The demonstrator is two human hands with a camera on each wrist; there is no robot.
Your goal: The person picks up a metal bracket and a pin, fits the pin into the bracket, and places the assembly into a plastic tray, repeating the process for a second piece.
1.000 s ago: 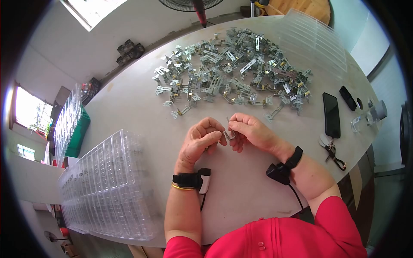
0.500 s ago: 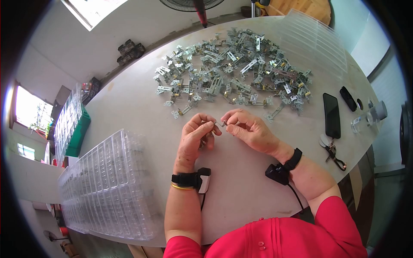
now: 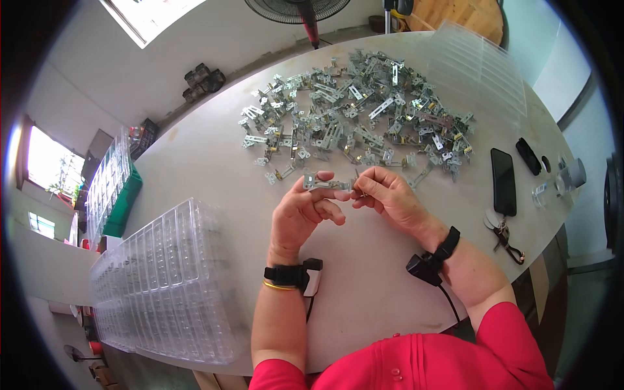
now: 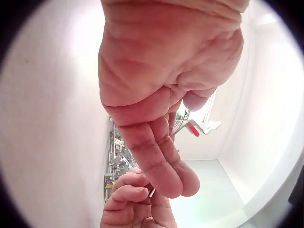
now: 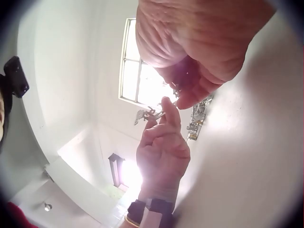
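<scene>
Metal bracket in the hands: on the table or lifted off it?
Lifted: left hand holds the metal bracket, right hand pinches its end, clear of the table.

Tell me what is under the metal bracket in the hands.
Pale tabletop shows around the metal bracket, pinched by left hand and right hand. Their fingers cover the spot beneath it.

Shiny metal bracket, clear plastic trays

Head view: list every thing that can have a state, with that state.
metal bracket: off the table, held between both hands.
left hand: pinches the metal bracket.
right hand: pinches its other end.
pile of metal parts: loose, spread out.
phone: lying flat, screen dark.
clear trays: stacked.
</scene>
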